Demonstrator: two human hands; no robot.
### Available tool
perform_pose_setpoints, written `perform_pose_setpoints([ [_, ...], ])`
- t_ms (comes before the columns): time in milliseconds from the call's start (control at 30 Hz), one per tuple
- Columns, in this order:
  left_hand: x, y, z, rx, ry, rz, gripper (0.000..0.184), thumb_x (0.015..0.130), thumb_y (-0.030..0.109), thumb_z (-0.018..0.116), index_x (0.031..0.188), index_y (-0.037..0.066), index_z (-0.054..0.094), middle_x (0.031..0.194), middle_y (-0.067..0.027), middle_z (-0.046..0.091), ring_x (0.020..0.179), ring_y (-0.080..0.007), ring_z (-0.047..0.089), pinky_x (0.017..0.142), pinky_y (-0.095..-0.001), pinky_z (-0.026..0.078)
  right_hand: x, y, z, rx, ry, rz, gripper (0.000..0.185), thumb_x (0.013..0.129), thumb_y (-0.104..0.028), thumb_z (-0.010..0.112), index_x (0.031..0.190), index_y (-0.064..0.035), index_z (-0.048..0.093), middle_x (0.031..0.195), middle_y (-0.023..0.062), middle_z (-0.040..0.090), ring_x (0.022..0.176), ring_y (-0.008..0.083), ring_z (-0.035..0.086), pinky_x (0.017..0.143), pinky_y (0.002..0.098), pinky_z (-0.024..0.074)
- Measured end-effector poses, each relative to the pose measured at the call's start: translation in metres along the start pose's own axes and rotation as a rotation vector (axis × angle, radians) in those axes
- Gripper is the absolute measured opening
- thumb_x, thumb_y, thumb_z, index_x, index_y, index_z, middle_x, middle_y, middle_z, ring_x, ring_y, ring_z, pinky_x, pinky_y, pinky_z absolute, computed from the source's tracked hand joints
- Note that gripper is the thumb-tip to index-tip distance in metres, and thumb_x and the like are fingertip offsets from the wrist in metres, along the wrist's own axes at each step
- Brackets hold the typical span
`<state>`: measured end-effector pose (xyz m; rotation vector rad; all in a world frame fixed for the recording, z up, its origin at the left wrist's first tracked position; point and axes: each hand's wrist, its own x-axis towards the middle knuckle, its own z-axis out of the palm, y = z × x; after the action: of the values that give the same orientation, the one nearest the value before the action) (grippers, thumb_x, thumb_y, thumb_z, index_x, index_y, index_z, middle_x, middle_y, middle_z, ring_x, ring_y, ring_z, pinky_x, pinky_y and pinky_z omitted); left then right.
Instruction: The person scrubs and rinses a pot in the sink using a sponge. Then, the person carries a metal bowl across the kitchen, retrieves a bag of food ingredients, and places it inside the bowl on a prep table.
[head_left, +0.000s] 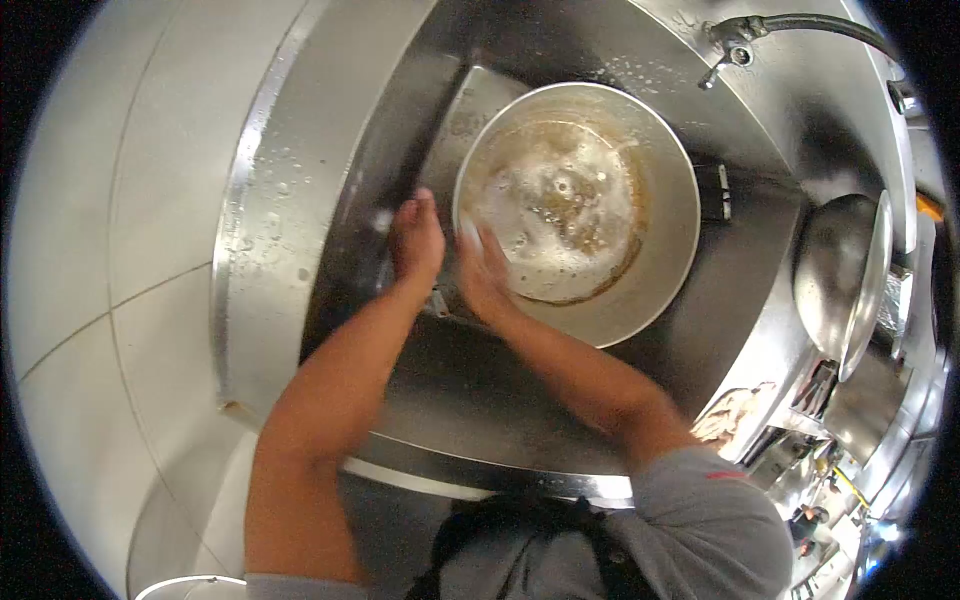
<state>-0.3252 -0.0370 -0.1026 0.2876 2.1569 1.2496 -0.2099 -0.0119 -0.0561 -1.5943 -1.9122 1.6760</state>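
The sink surrounds the pot; my left hand is just outside it, my right hand at its rim, grips too blurred to tell. Likely washing; next calls for steady contact.

Pale tiles with thin dark joints run beyond the left edge of the steel sink, whose rim is spotted with water there. At its far right corner a dark hose curves in front of a steel panel. Past the right edge, metalware crowds together. Bright light glares at the lower right, beyond that clutter; smaller items blur.
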Motion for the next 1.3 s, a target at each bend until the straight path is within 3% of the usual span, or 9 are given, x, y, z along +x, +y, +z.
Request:
perform_pose_setpoints([
  [133,0.005,-0.003,0.0,0.151,-0.002,0.069,0.039,0.092,0.039,0.052,0.096,0.001,0.059,0.086,-0.0132,0.065,0.082,-0.0291,0.061,0.076,-0.0381,0.047,-0.007,0.059,0.019,-0.272,0.143,-0.226,0.047,0.093,-0.038,0.042,0.127,-0.0064,0.05,0.134,0.0237,0.045,0.123,0.0404,0.043,0.105,0.044,0.0325],
  [333,-0.012,0.012,-0.002,0.199,-0.063,0.144,0.056,0.073,0.039,0.077,0.106,0.0,0.054,0.091,-0.0146,0.063,0.085,-0.0251,0.061,0.078,-0.0369,0.047,-0.021,0.124,-0.225,-1.278,-0.658,0.192,0.063,0.08,-0.05,0.06,0.131,-0.014,0.051,0.14,0.0158,0.041,0.132,0.035,0.033,0.112,0.0495,0.0182],
  [467,-0.015,0.014,-0.001,0.171,-0.087,0.136,0.063,0.07,0.039,0.079,0.111,-0.001,0.052,0.095,-0.0148,0.063,0.088,-0.0254,0.061,0.079,-0.0362,0.048,0.129,0.139,-0.345,-1.534,0.111,-0.514,0.046,0.09,-0.029,0.049,0.129,-0.0047,0.047,0.131,0.0205,0.047,0.129,0.0355,0.036,0.108,0.0456,0.0286],
  [633,-0.024,0.024,-0.002,0.219,-0.094,0.067,0.059,0.073,0.037,0.077,0.112,-0.001,0.052,0.099,-0.0155,0.062,0.091,-0.0257,0.061,0.082,-0.0366,0.047,0.035,0.153,-0.126,-0.94,-0.069,0.064,0.049,0.091,-0.035,0.046,0.126,-0.0007,0.046,0.128,0.0271,0.046,0.123,0.0409,0.04,0.106,0.0482,0.0283],
  [867,-0.02,0.021,-0.001,0.256,-0.102,0.084,0.052,0.077,0.036,0.074,0.108,-0.001,0.054,0.1,-0.0152,0.062,0.093,-0.0271,0.06,0.083,-0.0369,0.046,0.054,0.076,0.026,0.157,0.091,-0.061,0.05,0.091,-0.036,0.047,0.123,0.0022,0.046,0.118,0.0292,0.05,0.111,0.0434,0.047,0.096,0.0514,0.0341],
  [1033,-0.025,0.03,-0.001,0.239,-0.122,0.036,0.046,0.078,0.034,0.073,0.102,-0.002,0.057,0.095,-0.014,0.063,0.09,-0.0269,0.061,0.082,-0.0365,0.046,0.031,0.187,-0.115,-1.059,-0.579,-0.737,0.044,0.079,-0.027,0.06,0.12,-0.0122,0.053,0.12,0.0165,0.049,0.111,0.0318,0.048,0.094,0.0433,0.0398],
  [1133,-0.027,0.027,-0.001,0.299,-0.067,0.147,0.033,0.078,0.03,0.073,0.088,0.002,0.06,0.083,-0.0093,0.064,0.076,-0.0195,0.06,0.072,-0.0332,0.047,0.063,0.198,-0.109,-1.036,-0.499,-1.231,0.033,0.083,-0.021,0.056,0.115,-0.0162,0.056,0.119,0.0099,0.05,0.109,0.03,0.048,0.093,0.0432,0.0412],
  [1233,-0.025,0.014,0.002,0.242,-0.044,0.239,0.032,0.078,0.03,0.073,0.085,0.002,0.06,0.082,-0.0089,0.064,0.077,-0.0191,0.059,0.073,-0.0334,0.046,0.102,0.177,-0.092,-0.979,-0.38,-1.315,0.026,0.086,-0.017,0.051,0.112,-0.0144,0.057,0.114,0.009,0.054,0.103,0.0291,0.053,0.09,0.0421,0.0442],
  [1300,-0.027,0.02,-0.001,0.275,-0.107,0.122,0.033,0.079,0.03,0.072,0.088,0.0,0.06,0.086,-0.011,0.063,0.082,-0.0227,0.06,0.076,-0.0351,0.046,0.148,0.149,-0.102,-0.701,-0.428,-0.832,0.025,0.088,-0.019,0.05,0.111,-0.0121,0.057,0.11,0.0123,0.057,0.098,0.03,0.056,0.088,0.0419,0.0453],
])
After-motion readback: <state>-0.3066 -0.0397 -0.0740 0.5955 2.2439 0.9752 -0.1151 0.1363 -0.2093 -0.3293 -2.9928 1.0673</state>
